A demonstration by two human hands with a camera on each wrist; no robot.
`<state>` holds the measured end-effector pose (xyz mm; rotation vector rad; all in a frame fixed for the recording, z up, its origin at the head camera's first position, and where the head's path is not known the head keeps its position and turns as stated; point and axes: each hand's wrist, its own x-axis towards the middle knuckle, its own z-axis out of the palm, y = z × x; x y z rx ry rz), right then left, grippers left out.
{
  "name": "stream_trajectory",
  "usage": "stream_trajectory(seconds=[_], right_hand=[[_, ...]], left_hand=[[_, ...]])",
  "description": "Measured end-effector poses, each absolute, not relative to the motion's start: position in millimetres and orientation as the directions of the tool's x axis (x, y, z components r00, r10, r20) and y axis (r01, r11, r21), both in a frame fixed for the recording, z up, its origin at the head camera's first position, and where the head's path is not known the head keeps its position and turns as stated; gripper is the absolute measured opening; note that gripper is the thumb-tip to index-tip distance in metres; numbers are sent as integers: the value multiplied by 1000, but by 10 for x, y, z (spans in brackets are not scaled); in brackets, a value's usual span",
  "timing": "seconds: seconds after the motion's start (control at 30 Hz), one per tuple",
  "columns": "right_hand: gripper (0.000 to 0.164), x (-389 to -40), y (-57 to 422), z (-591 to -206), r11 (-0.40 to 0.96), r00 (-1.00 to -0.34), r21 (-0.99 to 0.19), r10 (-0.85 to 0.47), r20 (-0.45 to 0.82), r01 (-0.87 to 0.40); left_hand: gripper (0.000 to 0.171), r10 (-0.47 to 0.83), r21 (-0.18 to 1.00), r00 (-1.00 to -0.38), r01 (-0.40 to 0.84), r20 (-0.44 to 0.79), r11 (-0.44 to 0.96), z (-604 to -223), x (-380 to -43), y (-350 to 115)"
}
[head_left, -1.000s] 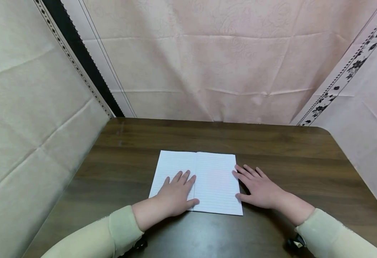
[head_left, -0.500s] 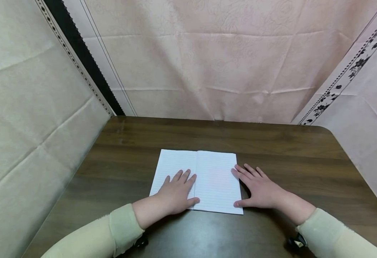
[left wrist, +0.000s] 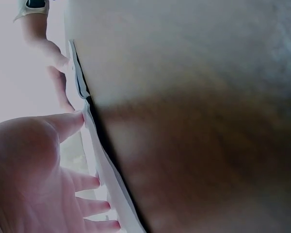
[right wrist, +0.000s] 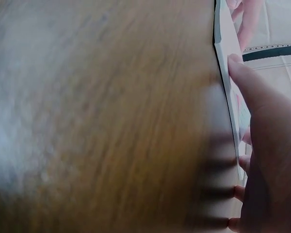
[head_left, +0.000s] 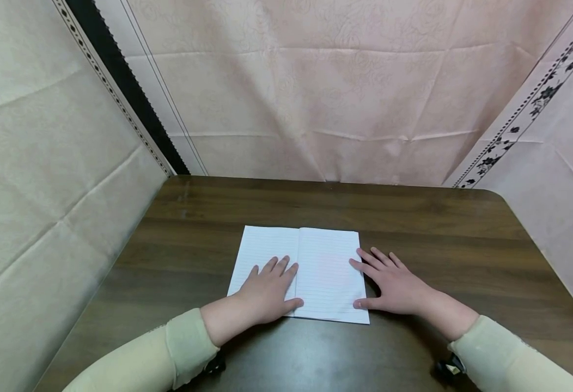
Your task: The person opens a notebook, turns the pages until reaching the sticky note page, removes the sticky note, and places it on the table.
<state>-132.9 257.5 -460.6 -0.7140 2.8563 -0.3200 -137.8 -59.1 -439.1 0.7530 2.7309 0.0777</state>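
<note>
An open notebook (head_left: 328, 283) with ruled white pages lies flat on the brown wooden table. On its left page rests my left hand (head_left: 266, 294), fingers spread and straight, the thumb reaching across the centre fold near the bottom. My right hand (head_left: 396, 286) spans the right edge of the right page; its thumb and index finger touch the paper, and its other fingers stretch out by the edge. In the left wrist view, the left hand (left wrist: 34, 165) lies along the notebook's near edge (left wrist: 109, 177). From the right wrist, the right thumb (right wrist: 252, 85) sits on the page.
The wooden table (head_left: 218, 201) extends around the notebook on all sides. Pale cloth sheets (head_left: 316, 109) hang behind it and at both sides, with a dark gap (head_left: 134, 92) at the back left. Dark wrist devices (head_left: 450, 367) show under the sleeves.
My right thumb and index finger have slid slightly left, further onto the right page. The left hand stays in place on the left page, and the notebook looks unmoved on the table.
</note>
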Motion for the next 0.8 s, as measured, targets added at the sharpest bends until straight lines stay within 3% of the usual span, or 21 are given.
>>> stream_trajectory(seconds=[0.43,0.8], right_hand=[[98,-1337,2559,-4615,873,-876,-237,-464,-131,-427],[94,-1295,2532,-4600,867,-876,-230,-472,-96,-442]], left_hand=[[74,548,84,-823,541,-149,837,-4318,-1292,-496],[52,688,-18,-726,688,-11,725,-4297,-1196,-333]])
